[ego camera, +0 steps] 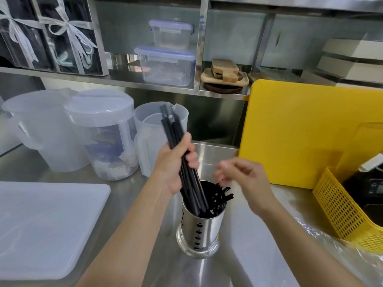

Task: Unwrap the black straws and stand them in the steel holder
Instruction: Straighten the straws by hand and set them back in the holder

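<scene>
A perforated steel holder point(199, 235) stands on the steel counter at the centre. My left hand point(174, 162) grips a bundle of long black straws point(173, 129), tilted, with their lower ends inside the holder and a bit of clear wrap near their top. Shorter black straws point(222, 198) lean against the holder's right rim. My right hand point(244, 177) hovers just above and right of the rim, blurred, fingers loosely curled with nothing clearly in them.
Translucent plastic pitchers point(99, 129) stand at the back left. A white cutting board point(41, 228) lies at the left, a yellow board point(306, 131) leans at the right, with a yellow perforated basket point(339, 206) and crinkled clear wrap point(323, 237) beside it.
</scene>
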`<state>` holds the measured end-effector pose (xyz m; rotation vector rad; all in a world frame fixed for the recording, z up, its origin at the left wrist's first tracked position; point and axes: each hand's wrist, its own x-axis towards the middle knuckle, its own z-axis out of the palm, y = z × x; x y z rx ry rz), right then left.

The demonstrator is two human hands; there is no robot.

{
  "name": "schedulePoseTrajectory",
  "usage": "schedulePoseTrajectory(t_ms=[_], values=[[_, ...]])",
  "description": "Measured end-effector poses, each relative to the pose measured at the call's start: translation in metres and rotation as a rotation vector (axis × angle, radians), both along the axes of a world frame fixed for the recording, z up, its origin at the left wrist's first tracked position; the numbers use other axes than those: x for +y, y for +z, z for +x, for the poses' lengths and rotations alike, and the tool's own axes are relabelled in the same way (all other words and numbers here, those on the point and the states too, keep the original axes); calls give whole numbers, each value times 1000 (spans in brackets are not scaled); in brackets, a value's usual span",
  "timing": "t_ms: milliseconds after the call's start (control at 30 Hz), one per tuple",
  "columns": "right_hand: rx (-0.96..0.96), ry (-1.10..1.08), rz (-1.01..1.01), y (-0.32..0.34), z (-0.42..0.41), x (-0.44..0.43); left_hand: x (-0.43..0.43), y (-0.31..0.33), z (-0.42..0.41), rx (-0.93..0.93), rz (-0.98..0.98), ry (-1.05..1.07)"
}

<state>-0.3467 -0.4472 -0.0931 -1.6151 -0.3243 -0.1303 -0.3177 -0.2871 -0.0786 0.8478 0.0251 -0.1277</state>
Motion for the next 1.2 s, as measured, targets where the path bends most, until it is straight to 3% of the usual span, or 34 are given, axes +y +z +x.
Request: schedulePoseTrajectory(t_ms=[100,267,433,633,1200], values=[[119,-88,95,12,14,-7,-9,-6,-13,-64,178,-240],[289,112,117,25,12,4,-33,-20,-33,-46,234,-504],[335,94,290,24,6,12,-40,-24,-44,-109,225,-469],[315,196,363,26,2,10,-33,-28,-50,-144,56,-515],[260,179,311,16,-1,10,-35,-31,-51,-105,176,-461]])
